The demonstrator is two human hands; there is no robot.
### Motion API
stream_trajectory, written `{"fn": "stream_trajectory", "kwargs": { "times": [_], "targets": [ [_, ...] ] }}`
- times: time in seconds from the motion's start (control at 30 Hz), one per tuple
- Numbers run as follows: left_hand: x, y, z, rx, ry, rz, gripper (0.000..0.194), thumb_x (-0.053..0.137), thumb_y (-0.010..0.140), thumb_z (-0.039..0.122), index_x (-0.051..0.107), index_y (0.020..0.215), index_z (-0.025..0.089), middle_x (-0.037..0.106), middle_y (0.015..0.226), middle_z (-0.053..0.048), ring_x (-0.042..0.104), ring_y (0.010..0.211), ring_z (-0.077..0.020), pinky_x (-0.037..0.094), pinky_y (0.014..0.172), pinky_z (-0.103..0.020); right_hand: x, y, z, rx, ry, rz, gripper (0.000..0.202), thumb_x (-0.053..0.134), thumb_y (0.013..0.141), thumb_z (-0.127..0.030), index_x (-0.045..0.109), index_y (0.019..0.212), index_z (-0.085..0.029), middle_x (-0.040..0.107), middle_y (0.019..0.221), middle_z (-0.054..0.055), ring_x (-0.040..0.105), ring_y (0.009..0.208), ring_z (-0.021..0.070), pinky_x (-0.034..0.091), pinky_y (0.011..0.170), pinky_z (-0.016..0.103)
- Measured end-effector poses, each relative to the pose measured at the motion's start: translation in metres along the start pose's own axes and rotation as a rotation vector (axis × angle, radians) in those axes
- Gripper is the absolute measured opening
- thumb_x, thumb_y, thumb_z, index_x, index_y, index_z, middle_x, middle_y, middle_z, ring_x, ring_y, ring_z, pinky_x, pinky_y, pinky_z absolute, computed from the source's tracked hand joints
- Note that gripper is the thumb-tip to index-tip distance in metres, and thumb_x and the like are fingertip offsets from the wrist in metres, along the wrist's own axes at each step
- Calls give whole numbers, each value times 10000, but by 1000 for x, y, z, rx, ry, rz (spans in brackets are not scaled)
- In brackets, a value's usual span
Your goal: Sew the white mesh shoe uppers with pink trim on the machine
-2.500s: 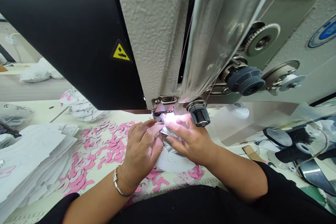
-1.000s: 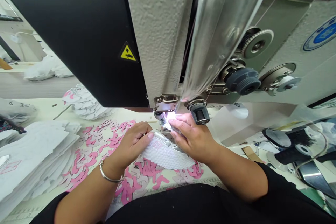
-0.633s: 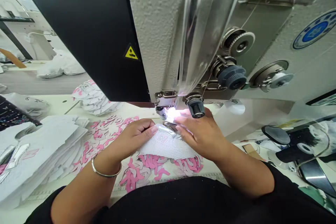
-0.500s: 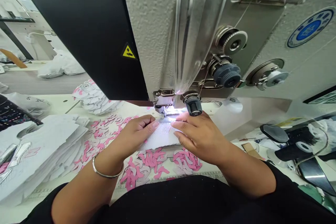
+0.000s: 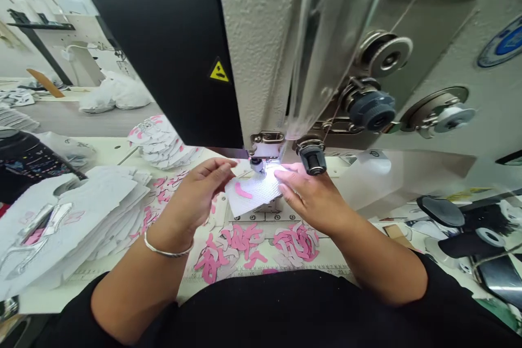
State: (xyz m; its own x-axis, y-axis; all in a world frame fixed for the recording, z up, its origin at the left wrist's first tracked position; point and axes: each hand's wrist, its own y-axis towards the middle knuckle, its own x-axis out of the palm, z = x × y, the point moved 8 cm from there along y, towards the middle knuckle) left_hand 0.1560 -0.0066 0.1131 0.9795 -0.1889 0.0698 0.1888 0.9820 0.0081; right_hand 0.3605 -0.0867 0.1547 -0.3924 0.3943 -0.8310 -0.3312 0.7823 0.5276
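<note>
A white textured fabric piece point(image 5: 253, 193) with one pink curved patch point(image 5: 243, 190) lies tilted under the lit needle area of the sewing machine point(image 5: 265, 157). My right hand point(image 5: 312, 196) pinches the fabric's right edge beside the presser foot. My left hand point(image 5: 204, 190), with a bracelet on the wrist, is left of the fabric and apart from it. Its thumb and index fingertips are pressed together; anything between them is too small to make out.
Loose pink and white pieces point(image 5: 244, 244) lie in front of the needle plate. Stacked white pieces point(image 5: 93, 217) are at the left, and another stack point(image 5: 163, 141) is behind. Black thread spools point(image 5: 465, 239) stand at the right.
The fabric has turned and shifted, showing its pink patch and uncovering the plate in front. My left hand has come off it and moved slightly left. The view has shifted.
</note>
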Motion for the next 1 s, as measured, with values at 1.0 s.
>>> {"fn": "stream_trajectory", "kwargs": {
  "times": [1.0],
  "targets": [
    [-132,29,-97,-209,1186,145,247,604,783,448,695,836,225,703,797,-31,585,615,-170,355,557,-281,2,-3,-3,-38,-33,83,261,484,979,-310,679,1137,-241,657,1021,95,611,993,288,493,853,447]
  ]
}}
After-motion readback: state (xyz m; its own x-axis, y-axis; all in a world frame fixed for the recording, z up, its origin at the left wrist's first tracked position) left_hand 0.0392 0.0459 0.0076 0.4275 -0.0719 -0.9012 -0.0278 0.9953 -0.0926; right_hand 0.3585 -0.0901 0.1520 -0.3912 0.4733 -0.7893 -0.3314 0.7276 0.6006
